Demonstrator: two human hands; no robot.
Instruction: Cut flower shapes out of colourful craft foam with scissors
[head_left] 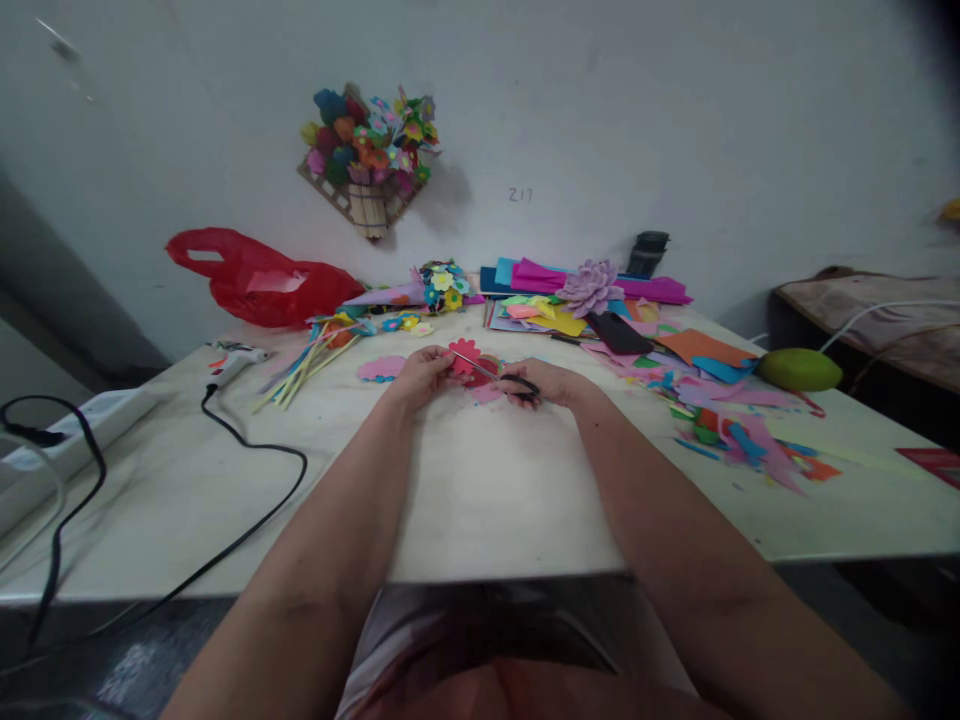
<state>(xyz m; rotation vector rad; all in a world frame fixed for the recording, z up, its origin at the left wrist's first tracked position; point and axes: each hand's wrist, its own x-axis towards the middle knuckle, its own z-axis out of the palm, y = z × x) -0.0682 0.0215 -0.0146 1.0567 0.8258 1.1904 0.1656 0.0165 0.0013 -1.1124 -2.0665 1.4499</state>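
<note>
Near the middle of the table, my left hand (424,374) pinches a red paper flower (466,352) with a scalloped edge. My right hand (550,380) grips a pair of scissors (519,384) by the black handles. The scissors' blades point left and lie across the flower's lower edge; whether they are parted I cannot tell. Pink scalloped paper (381,369) rests on the table left of my left hand. More pink and dark red paper pieces lie beneath the blades, partly hidden by my fingers.
To the left are a glue gun (235,366) with a black cord, a power strip (82,440), pale sticks (319,368) and a red plastic bag (262,280). Coloured paper scraps (750,440), a dark phone (619,333) and a green-yellow fruit (799,370) lie to the right.
</note>
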